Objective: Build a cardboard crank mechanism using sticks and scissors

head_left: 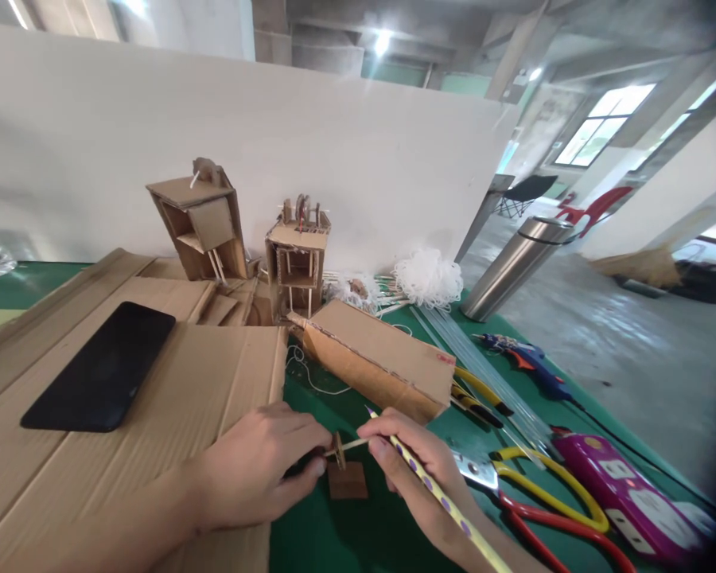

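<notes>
My left hand [262,458] pinches the left end of a thin wooden stick [356,444] between thumb and fingers. A small cardboard disc [338,450], seen nearly edge-on, sits on the stick beside those fingertips. My right hand [421,469] pinches the stick's other end and also holds a yellow pencil with purple dots [433,487], its tip pointing up and left. Just below the stick, a small brown cardboard square [349,483] lies on the green table surface [310,533]. The inner fingers of both hands are partly hidden.
Corrugated cardboard sheets [215,382] with a black phone [101,366] lie left. Behind stand two cardboard structures [206,227] and a long cardboard box [382,350]. At right are scissors [549,485], a glue gun [525,358], clear glue sticks [483,366] and a steel flask [516,267].
</notes>
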### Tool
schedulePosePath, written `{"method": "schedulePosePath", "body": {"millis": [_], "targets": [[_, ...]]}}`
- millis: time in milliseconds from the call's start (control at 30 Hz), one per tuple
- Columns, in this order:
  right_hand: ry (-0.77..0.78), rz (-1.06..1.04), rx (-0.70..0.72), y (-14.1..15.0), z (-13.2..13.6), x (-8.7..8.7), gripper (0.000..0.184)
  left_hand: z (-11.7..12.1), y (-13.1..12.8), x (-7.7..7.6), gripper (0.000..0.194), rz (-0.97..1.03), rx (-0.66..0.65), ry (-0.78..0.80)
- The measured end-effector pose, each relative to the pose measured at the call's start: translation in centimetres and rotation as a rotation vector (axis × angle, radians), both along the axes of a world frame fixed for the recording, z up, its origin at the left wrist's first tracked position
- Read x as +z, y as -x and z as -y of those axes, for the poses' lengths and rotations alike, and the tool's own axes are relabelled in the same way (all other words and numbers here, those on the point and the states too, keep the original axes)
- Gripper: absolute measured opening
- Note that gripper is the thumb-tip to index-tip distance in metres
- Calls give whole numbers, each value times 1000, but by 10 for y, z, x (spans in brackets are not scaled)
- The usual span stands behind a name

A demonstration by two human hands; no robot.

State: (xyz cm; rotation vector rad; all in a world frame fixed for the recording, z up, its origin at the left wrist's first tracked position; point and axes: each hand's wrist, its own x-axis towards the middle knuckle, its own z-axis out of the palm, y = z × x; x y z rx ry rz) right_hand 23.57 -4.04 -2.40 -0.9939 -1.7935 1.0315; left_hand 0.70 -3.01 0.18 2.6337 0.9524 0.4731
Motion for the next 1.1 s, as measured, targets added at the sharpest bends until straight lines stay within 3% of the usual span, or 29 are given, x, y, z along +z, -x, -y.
{"method": "schedulePosePath", "body": {"millis": [333, 1100], "targets": [[67, 23, -69, 5, 3, -7, 31, 1, 1, -3, 11, 35, 64, -41], [48, 17, -147, 7, 2, -10, 37, 2, 1, -3, 10, -12, 106, -15]]}}
